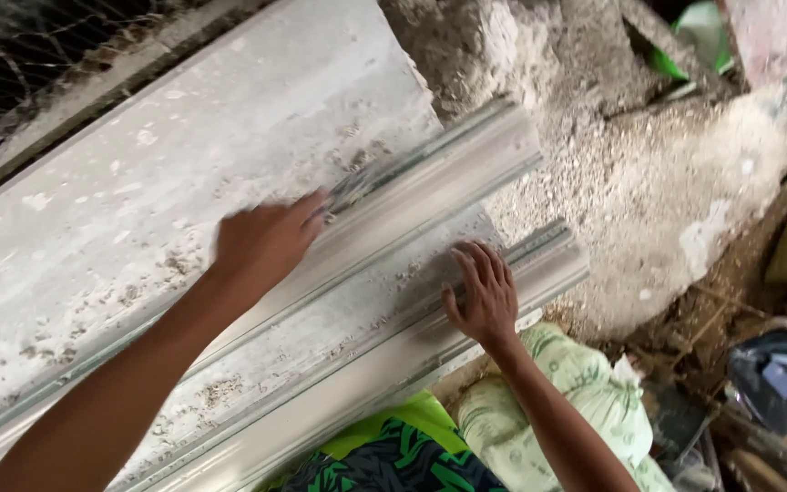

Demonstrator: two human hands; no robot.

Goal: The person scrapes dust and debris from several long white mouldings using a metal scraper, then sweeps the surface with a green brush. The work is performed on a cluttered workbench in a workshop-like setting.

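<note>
Head view shows the left hand (264,241) gripping a metal scraper (357,185) against the long grey moulding (393,273), while the right hand (483,293) presses flat, fingers spread, steadying its near ridge.

Both arms bare to past the elbow, no sleeves, gloves, watch or rings showing on left hand (264,239) or right hand (485,296); lower down, a garment of bright lime-green cloth with a dark navy-and-green leaf-print fabric (393,456) over the lap.
</note>
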